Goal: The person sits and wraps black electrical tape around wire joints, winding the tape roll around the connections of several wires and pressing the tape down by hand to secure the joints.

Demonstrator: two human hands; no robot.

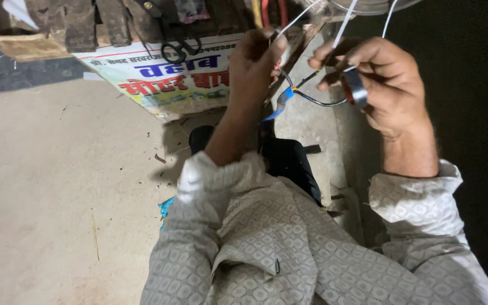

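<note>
My left hand [253, 63] is raised, its fingers pinched on a bundle of thin white and dark wires [312, 100] near a strip of blue tape [281, 101]. My right hand [380, 83] holds a roll of dark insulating tape [356, 87] against its fingers, and pinches a wire end with thumb and forefinger. White wires [343, 25] run up from both hands toward the top of the view. Both arms wear patterned light sleeves.
A wooden bench [57, 28] with a printed banner [165, 76] hanging on its front stands at the top left, scissors [179, 48] on it. Bare concrete floor [46, 186] spreads to the left. The right side is dark.
</note>
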